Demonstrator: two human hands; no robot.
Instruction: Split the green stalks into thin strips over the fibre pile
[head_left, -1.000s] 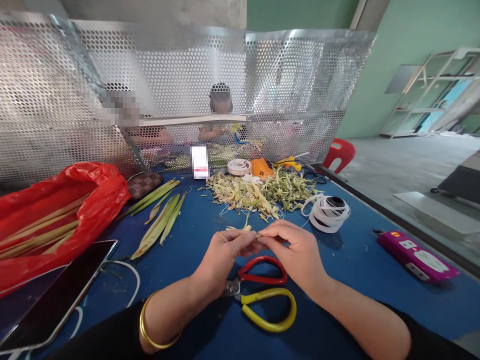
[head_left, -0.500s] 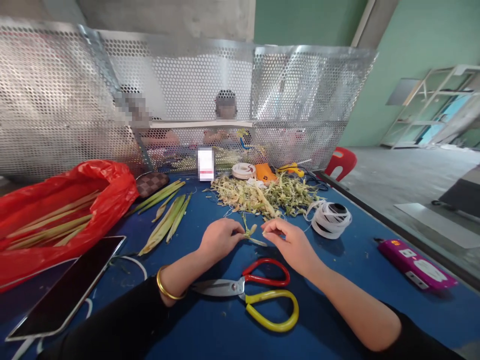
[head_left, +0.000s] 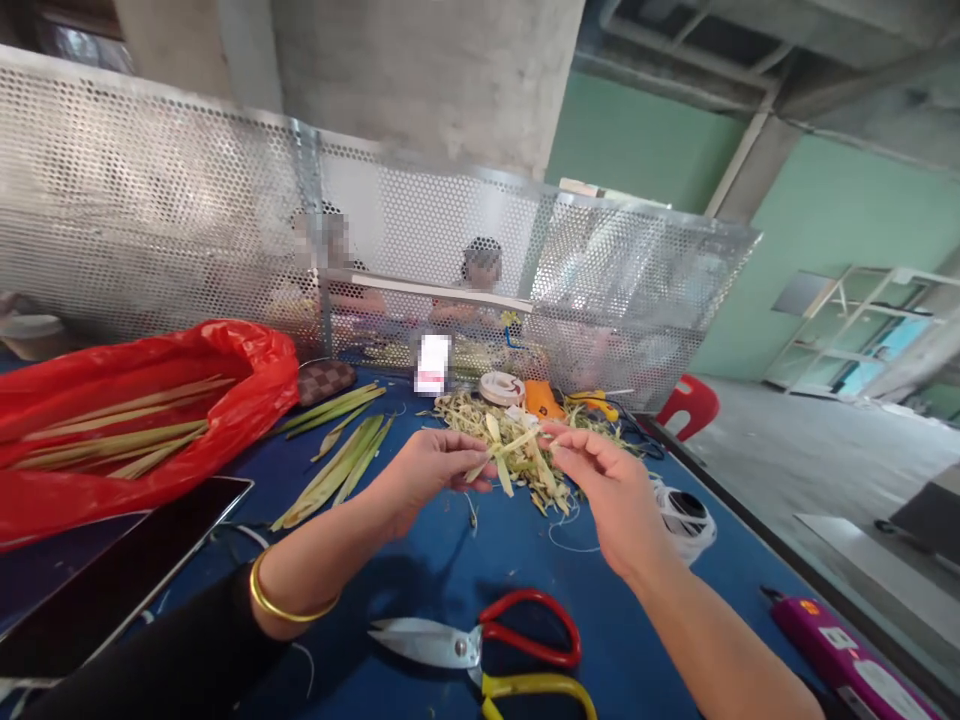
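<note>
Above the blue table, my left hand [head_left: 431, 478] pinches a small knotted piece of pale green leaf strips [head_left: 501, 456] between thumb and fingertips. My right hand [head_left: 611, 495] has its thumb and index finger closed at the right end of that piece, on a strip tip. Behind the fingers lies a heap of leaf scraps [head_left: 551, 490], partly covered by them. A pair of scissors [head_left: 435, 642] with one red and one yellow handle rests below, blades apart and pointing left.
Long leaves [head_left: 337, 475] lie left of my hands, beside a red plastic bag [head_left: 255, 370] of leaves. A tablet [head_left: 112, 580] is at front left. At right are a white ribbon roll [head_left: 690, 520] and a purple box [head_left: 847, 650]. A perforated metal screen [head_left: 442, 220] stands behind; people sit beyond it.
Both hands have lifted off the table with the leaf piece. My right hand, apart from it before, now meets its right end. The camera view has tilted up.
</note>
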